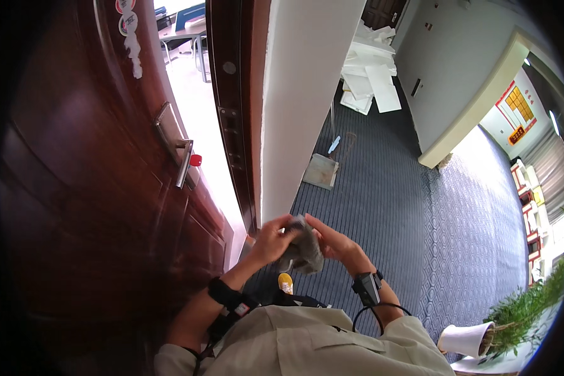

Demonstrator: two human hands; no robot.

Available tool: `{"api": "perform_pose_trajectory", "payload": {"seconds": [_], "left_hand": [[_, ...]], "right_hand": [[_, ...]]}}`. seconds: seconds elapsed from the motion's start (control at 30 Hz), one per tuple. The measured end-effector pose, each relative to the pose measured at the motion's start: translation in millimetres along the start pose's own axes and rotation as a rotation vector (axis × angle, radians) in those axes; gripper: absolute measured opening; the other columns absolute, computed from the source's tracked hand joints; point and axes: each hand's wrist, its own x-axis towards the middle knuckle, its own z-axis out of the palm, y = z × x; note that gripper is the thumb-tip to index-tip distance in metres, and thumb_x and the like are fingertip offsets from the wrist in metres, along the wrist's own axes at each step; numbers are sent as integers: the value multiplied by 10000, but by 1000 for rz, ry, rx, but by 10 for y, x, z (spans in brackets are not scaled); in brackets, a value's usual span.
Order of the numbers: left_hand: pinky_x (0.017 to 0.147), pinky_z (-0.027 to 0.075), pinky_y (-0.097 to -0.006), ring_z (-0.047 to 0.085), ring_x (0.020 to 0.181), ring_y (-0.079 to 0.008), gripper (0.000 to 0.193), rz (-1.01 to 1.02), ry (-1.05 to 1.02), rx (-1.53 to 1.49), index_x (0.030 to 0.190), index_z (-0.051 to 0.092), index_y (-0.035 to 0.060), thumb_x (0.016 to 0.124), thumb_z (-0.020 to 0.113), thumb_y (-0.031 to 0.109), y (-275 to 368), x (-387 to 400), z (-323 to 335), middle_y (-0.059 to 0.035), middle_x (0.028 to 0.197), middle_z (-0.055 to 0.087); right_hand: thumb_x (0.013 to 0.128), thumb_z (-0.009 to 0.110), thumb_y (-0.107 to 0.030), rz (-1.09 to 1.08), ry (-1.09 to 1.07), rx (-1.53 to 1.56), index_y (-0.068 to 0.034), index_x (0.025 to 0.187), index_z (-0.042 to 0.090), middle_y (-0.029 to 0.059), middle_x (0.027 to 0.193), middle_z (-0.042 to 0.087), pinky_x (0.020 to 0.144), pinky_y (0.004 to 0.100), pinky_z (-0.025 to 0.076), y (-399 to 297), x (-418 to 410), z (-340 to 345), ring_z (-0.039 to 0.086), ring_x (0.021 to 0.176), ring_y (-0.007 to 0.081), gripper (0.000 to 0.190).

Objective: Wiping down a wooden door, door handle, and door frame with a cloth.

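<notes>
A crumpled grey cloth (308,254) hangs between my two hands in front of my chest. My left hand (273,238) grips its upper left side, thumb over the fabric. On the other side, my right hand (331,239) holds the cloth's upper right edge. Some of the fingers are hidden behind the fabric. To the left stands a dark reddish-brown wooden door (108,202), partly open. It has a metal lever handle (184,164), and a red-headed key (196,160) is beside the lever. Neither hand touches the door.
The dark door frame (232,113) and a white wall end (305,94) rise just ahead. A dustpan (320,171) lies on the striped carpet (376,188). White foam boards (371,70) are piled farther off. A potted plant (467,339) is at lower right.
</notes>
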Motion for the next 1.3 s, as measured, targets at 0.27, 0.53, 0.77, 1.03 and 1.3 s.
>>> {"api": "perform_pose_trajectory", "payload": {"seconds": [0.27, 0.53, 0.77, 1.03, 1.3], "left_hand": [[562, 369, -200, 454, 618, -37, 213, -215, 324, -212, 807, 599, 7, 818, 588, 220, 99, 164, -260, 23, 655, 527], [466, 309, -216, 393, 510, -42, 298, -264, 318, -33, 678, 567, 26, 775, 635, 300, 220, 259, -469, 41, 549, 469], [672, 405, -187, 488, 736, -50, 218, -142, 281, -254, 912, 587, 4, 836, 573, 209, 159, 359, -555, -3, 765, 542], [737, 418, -208, 503, 842, -81, 227, -239, 162, -211, 1020, 556, 24, 812, 584, 113, 121, 320, -702, -22, 822, 544], [770, 426, -233, 510, 900, -108, 422, -179, 129, -318, 1189, 436, 29, 787, 560, 17, 137, 351, -715, -78, 1030, 520]], "right_hand": [[748, 651, -91, -225, 53, -404, -35, 1100, 454, 37, 1020, 529, 875, 282, 374, 176, 4, 58, 479, 955, 109, 407], [825, 555, -153, -375, 290, -531, -44, 1026, 441, 24, 928, 522, 817, 258, 390, 91, -90, 80, 488, 878, 100, 255], [898, 397, -390, -275, 278, -557, -80, 962, 514, -8, 847, 560, 755, 246, 410, 123, -103, -219, 510, 842, 86, 338], [743, 576, -499, -199, 16, 143, -24, 1141, 452, 96, 1100, 494, 861, 323, 401, 521, -208, -425, 478, 1013, 197, 632], [697, 691, -270, -427, 184, 709, 50, 1182, 376, 179, 1153, 473, 943, 440, 365, 289, -355, -282, 488, 1061, 287, 661]]}}
